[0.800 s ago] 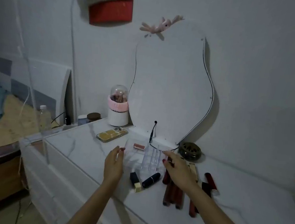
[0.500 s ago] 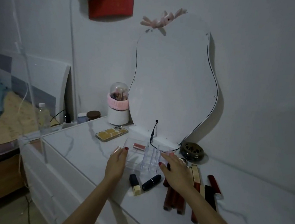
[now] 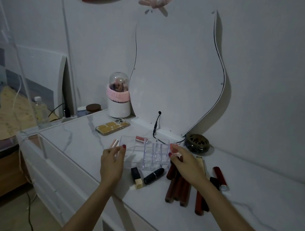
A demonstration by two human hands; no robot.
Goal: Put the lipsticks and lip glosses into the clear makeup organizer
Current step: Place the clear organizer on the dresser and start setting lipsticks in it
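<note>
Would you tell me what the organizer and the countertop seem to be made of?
The organizer looks like clear, glossy hard plastic, perhaps acrylic: the surface shows straight through its walls. The countertop looks like white marble or a marble-look laminate: grey veins, faint sheen.

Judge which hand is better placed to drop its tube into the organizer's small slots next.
Probably the right hand: it pinches a pink tube right at the clear organizer's slotted end. The left hand holds its pale tube outside the open tray end.
</note>
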